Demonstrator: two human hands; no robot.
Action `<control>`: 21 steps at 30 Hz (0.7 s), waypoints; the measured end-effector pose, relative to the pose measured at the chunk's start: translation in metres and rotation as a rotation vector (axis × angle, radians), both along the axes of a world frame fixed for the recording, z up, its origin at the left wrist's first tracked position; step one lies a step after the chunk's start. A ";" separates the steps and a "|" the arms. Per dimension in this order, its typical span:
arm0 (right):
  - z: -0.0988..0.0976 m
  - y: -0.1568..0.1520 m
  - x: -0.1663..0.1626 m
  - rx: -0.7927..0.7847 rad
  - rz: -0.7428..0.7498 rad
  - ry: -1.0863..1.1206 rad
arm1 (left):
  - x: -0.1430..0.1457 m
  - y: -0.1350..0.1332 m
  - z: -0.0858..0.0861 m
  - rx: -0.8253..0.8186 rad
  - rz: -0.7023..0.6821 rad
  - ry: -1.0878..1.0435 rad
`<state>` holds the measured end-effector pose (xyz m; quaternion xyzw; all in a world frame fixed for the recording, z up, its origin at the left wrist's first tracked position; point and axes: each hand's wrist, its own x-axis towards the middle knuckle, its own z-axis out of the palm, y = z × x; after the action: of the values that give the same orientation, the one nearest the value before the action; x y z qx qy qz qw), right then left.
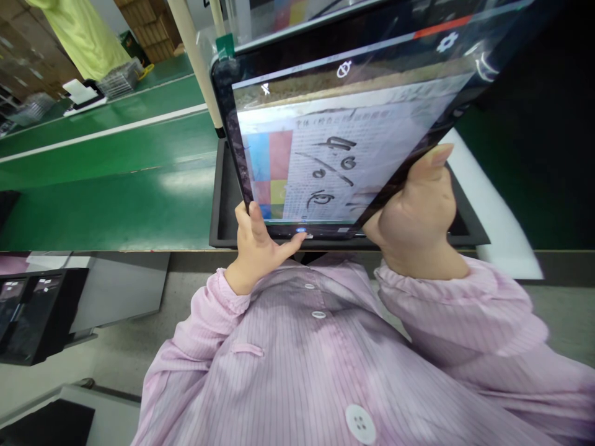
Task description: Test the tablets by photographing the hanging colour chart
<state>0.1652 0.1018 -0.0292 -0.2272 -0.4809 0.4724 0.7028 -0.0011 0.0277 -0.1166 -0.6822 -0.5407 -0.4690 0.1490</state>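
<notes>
A large black-framed tablet (pixel 334 161) is held up and tilted in front of me. Its lit screen shows a camera picture of a printed sheet with colour blocks and handwritten marks. My left hand (pixel 260 244) grips the lower left corner, the thumb lying along the bottom edge. Around the right edge closes my right hand (pixel 418 210), thumb on the frame and the other fingers hidden behind. Clear film sticks out at the top left corner beside a green tab (pixel 225 46). Under the tablet lies a black foam tray (pixel 225 186) on the green bench.
The green workbench (pixel 116 204) runs off to the left, with a pale post (pixel 198 68) behind the tablet. A white sheet (pixel 493 210) lies at the right. Black boxes (pixel 41 310) stand low at the left. Someone in a yellow garment (pixel 86 37) is across the bench.
</notes>
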 end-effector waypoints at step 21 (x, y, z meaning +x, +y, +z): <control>-0.001 0.001 0.001 -0.017 0.012 0.021 | -0.001 0.000 -0.001 0.019 0.002 0.001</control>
<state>0.1658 0.1025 -0.0302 -0.2253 -0.4710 0.4829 0.7030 -0.0017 0.0281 -0.1180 -0.6803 -0.5369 -0.4738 0.1564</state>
